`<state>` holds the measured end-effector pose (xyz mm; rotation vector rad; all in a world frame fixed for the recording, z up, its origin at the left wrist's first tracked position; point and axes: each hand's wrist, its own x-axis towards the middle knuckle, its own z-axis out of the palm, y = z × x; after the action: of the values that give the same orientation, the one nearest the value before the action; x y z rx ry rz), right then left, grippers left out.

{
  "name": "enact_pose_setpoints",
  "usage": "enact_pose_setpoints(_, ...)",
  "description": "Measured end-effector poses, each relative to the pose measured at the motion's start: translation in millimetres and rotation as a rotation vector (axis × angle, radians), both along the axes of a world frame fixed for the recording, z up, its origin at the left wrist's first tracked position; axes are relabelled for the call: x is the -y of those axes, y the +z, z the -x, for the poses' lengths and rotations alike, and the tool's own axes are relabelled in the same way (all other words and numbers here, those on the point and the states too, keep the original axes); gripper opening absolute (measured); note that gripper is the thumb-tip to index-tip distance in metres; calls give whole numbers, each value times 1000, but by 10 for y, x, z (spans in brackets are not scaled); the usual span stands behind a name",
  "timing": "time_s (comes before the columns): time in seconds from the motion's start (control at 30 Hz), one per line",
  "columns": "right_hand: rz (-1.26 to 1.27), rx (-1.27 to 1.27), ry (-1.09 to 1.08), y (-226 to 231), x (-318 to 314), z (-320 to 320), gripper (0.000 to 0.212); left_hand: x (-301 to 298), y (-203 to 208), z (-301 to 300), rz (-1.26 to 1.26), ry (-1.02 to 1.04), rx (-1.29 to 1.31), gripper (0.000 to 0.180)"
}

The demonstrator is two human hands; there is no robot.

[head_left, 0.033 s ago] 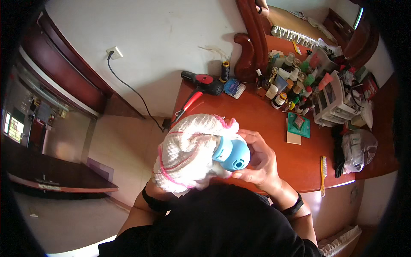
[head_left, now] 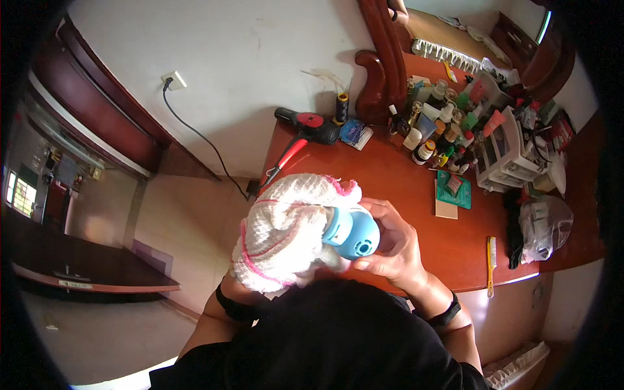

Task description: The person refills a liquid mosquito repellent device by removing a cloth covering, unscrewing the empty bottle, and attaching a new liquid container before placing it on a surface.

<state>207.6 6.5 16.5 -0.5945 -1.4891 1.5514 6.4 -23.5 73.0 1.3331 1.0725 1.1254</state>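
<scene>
A rounded light-blue plastic object (head_left: 359,235), with a ring of small slots around a hole at one end, is in front of my chest above the table's near edge. My right hand (head_left: 394,244) grips its right side, thumb below and fingers along the far side. A white knit cloth (head_left: 286,224) with pink stripes and a pink edge wraps the object's left end. It also covers my left hand, leaving the wrist (head_left: 239,290) showing below. The left fingers are hidden under the cloth. I cannot tell the exact kind of the blue object.
On the reddish-brown dressing table (head_left: 377,169) lie a black-and-red hair dryer (head_left: 309,128), a thread spool (head_left: 341,108), a teal packet (head_left: 454,188) and a yellow comb (head_left: 491,266). Several bottles (head_left: 442,133) crowd beside a white drawer unit (head_left: 513,153). A mirror stands behind.
</scene>
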Motion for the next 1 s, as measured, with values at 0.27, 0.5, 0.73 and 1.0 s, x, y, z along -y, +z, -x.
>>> enact_pose_setpoints(0.27, 364, -191, 194, 53, -35, -19, 74, -80, 8, 44, -31, -70, 38, 47)
enact_pose_setpoints(0.5, 385, -221, 186, -8, -56, -10, 76, -54, -181, 99, 78, -34, -31, 71)
enact_pose_setpoints(0.73, 248, -117, 132, -11, -54, 48, 78, -71, -241, 32, 221, 54, 323, 49)
enact_pose_setpoints(1.0, 236, -213, 99, 15, -54, 1, 81, -122, -127, -50, -140, 2, -300, 65)
